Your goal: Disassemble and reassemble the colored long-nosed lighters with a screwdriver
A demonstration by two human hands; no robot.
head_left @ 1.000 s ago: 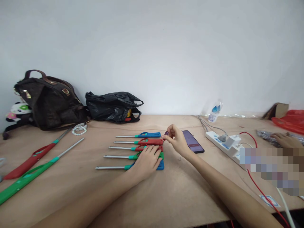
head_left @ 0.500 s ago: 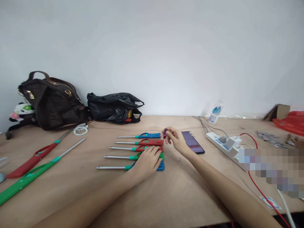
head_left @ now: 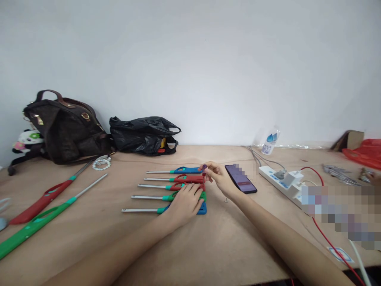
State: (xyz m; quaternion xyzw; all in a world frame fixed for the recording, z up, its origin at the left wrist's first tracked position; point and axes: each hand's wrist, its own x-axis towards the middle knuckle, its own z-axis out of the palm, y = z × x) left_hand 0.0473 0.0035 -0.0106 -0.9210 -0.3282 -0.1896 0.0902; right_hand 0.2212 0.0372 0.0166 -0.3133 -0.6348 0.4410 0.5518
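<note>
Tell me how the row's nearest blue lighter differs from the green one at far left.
The blue lighter lies crosswise, tip left; the green lighter slants, tip away and rightward. The left hand partly covers the blue lighter; no hand touches the green lighter. Both have turquoise collars and metal tubes.

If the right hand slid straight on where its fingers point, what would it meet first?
Probably the handle of the farthest blue lighter, just left of the right hand's fingertips; whether the right hand would clear it is hard to judge.
</note>
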